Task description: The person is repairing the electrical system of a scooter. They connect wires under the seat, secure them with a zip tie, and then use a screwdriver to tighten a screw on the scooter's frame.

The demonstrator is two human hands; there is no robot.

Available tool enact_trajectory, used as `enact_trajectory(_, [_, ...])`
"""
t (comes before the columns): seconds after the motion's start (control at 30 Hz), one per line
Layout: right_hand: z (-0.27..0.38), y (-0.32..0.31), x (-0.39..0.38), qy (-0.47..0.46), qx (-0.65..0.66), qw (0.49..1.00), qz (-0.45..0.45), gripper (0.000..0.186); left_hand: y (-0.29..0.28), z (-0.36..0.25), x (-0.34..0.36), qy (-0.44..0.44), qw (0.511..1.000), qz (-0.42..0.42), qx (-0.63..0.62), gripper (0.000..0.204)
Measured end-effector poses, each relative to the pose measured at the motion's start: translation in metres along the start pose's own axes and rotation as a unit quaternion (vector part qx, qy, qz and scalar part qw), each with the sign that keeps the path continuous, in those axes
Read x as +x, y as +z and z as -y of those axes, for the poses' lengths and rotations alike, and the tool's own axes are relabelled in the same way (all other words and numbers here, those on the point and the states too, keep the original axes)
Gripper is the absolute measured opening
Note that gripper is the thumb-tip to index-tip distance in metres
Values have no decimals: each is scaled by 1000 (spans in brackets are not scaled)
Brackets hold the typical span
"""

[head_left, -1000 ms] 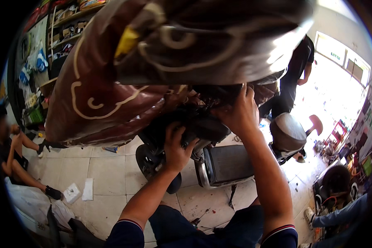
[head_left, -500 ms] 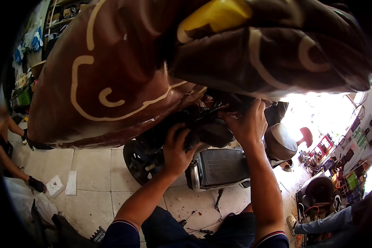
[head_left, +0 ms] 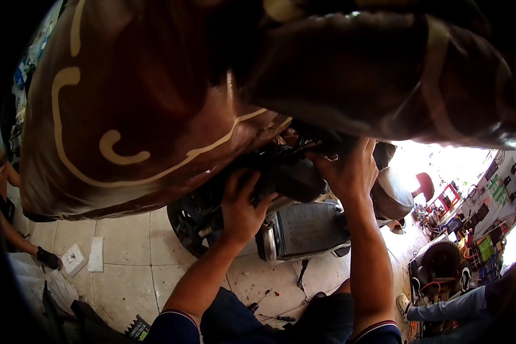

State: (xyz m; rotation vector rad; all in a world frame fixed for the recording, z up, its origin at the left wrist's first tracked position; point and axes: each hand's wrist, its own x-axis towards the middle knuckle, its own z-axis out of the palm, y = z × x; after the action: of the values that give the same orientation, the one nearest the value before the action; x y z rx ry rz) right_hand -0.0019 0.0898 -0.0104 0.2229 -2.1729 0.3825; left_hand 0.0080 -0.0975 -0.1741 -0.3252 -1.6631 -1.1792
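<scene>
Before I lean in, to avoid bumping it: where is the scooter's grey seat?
Head view: the grey seat is right of centre, just right of the right hand, above and right of the black footboard.

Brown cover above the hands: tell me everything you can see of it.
The glossy brown cover looks like padded, plastic-like sheeting, creased and bulging, with cream curved lines. One broad lobe spreads left, another right, a dark fold between them; its top runs out of the picture. It overhangs the front of the scooter. The left hand and right hand are below it in the view; whether either touches it is unclear.
</scene>
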Motion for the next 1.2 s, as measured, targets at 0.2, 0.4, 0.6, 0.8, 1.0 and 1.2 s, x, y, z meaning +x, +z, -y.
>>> enact_trajectory(0.2, [1,-2,1,26,-4,1000,6,106,-10,-8,-3,9,998,7,67,54])
enact_trajectory(0.4, [4,-3,4,34,-37,999,12,113,-2,2,-8,17,999,21,39,55])
enact_trajectory(0.6, [8,-8,5,62,-37,997,21,120,0,22,-2,70,996,48,37,56])
enact_trajectory(0.8, [13,-15,6,70,-45,996,35,115,-4,19,5,103,992,38,65,55])
enact_trajectory(1.0, [11,-16,5,77,-37,996,36,114,-13,14,13,72,992,68,73,50])
enact_trajectory(1.2, [10,-15,5,60,-30,998,12,110,-23,19,29,28,982,154,102,44])
